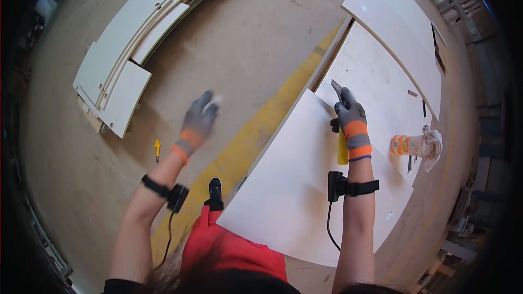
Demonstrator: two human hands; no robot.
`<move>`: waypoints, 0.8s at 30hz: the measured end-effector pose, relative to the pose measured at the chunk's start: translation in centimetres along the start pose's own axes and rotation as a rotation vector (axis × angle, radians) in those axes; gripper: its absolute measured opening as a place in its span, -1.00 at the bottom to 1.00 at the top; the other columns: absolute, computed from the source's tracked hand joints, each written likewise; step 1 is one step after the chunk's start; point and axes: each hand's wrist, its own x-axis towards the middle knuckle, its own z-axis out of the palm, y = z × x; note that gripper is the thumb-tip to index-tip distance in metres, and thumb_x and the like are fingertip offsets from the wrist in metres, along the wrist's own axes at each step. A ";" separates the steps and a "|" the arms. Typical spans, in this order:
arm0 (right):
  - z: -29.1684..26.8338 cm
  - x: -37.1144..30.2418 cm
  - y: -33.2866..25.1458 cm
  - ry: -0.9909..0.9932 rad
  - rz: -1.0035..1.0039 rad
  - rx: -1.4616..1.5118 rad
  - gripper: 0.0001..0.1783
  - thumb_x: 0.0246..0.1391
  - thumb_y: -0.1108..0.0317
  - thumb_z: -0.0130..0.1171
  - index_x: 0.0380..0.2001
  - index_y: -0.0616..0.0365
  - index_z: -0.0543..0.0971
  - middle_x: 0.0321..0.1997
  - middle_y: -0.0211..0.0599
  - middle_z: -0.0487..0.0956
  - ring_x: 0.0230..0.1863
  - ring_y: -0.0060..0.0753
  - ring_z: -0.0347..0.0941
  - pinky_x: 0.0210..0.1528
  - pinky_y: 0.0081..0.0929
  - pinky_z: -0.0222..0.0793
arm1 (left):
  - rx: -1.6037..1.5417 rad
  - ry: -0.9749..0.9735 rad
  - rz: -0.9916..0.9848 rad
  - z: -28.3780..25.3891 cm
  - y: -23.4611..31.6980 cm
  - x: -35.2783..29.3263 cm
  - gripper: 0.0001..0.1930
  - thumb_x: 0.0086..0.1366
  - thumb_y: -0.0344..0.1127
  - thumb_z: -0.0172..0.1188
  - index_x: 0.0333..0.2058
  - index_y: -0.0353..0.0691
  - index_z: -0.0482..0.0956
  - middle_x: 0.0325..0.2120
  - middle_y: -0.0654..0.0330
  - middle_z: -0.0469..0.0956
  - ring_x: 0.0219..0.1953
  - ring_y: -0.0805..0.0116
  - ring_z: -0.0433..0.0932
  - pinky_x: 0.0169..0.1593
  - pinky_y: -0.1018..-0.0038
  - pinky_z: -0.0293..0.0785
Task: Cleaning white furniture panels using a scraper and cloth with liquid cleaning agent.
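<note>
My right hand (pixel 348 117), in a grey and orange glove, grips a scraper with a yellow handle (pixel 342 149). Its metal blade (pixel 336 89) rests at the far edge of a large white board (pixel 294 185) that lies tilted on a worktable. My left hand (pixel 199 120), gloved the same way, is raised over the floor to the left. It pinches a small white scrap (pixel 216 99) at its fingertips. Both wrists carry black strapped devices with cables.
More white boards (pixel 392 60) lie on the table beyond. A plastic bottle with a white rag (pixel 419 145) rests to the right. A stack of cut white panels (pixel 128 54) sits on the floor at left, a yellow utility knife (pixel 157 148) near it. A yellow floor stripe (pixel 256 136) runs beside the table.
</note>
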 end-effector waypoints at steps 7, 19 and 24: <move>-2.6 -3.8 2.5 -0.051 0.012 0.167 -0.36 0.14 0.46 -0.01 0.32 0.00 0.23 -0.20 -0.15 0.57 -0.62 -0.48 0.47 -0.61 -0.52 0.45 | -0.148 -0.275 0.238 14.4 11.7 4.2 -0.47 0.31 -0.17 0.01 0.22 -0.20 0.22 -0.05 -0.12 0.46 -0.01 -0.10 0.45 0.04 0.22 0.39; -0.2 -9.7 5.2 -0.101 -0.012 0.190 -0.39 0.16 0.43 0.02 0.31 -0.04 0.26 -0.10 -0.28 0.55 -0.59 -0.55 0.46 -0.61 -0.56 0.43 | 0.320 -1.221 0.240 -7.7 -5.2 -27.5 -0.41 0.25 -0.34 0.07 0.26 0.03 0.17 0.30 -0.03 0.06 0.21 -0.10 0.27 0.19 0.20 0.31; 0.2 -15.3 5.5 -0.004 -0.026 0.182 -0.38 0.14 0.47 0.00 0.30 -0.07 0.29 -0.05 -0.23 0.58 -0.58 -0.57 0.45 -0.57 -0.57 0.44 | 0.281 -0.357 0.178 -8.9 -6.4 -22.5 -0.53 0.26 -0.32 0.08 0.17 -0.10 0.32 0.07 -0.10 0.39 0.11 -0.04 0.39 0.09 0.26 0.41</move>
